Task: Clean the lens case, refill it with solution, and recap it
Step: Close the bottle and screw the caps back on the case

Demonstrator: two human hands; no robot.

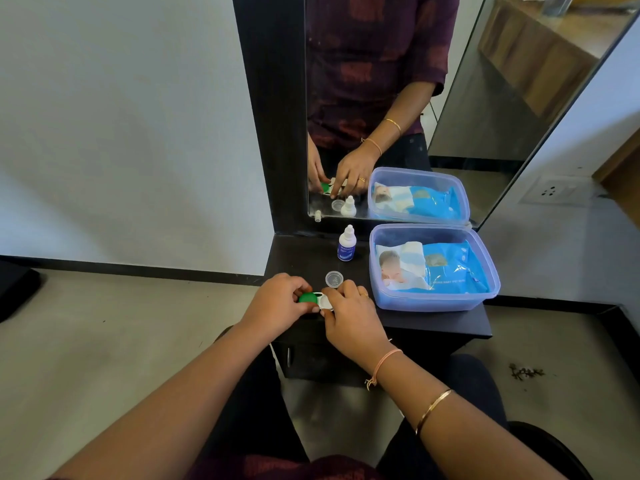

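Head view: my left grip (280, 303) pinched the green cap (308, 298) of the lens case (325, 302), thumb and fingers curled round its rim. My right grip (349, 311) clasped the white end of the case with the fingers curled over it, so I could not tell whether that well was capped. The case lay bridged between the two grips, low over the near part of the tabletop (433, 322).

A loose translucent cap (334, 279) lay just beyond my right grip. The solution bottle (346, 244) stood upright further beyond it. A blue tub (433, 301) holding a pack of wipes (450, 268) sat to the outer side of my right grip.

The step in hand was judged to be turning the green cap, though the direction could not be read from this view. Procedure:

1. Hold the case body fixed with the right grip. Rotate only the cap with the left.
2. Keep the case level, so any liquid in the wells is not tipped out.
3. Apply torque at the cap rim with the fingertips. Do not squeeze the narrow bridge between the wells.
4. Keep the fingers off the inner faces of cap and well.
5. Work clear of the loose cap, which a knuckle could easily knock off the tabletop.
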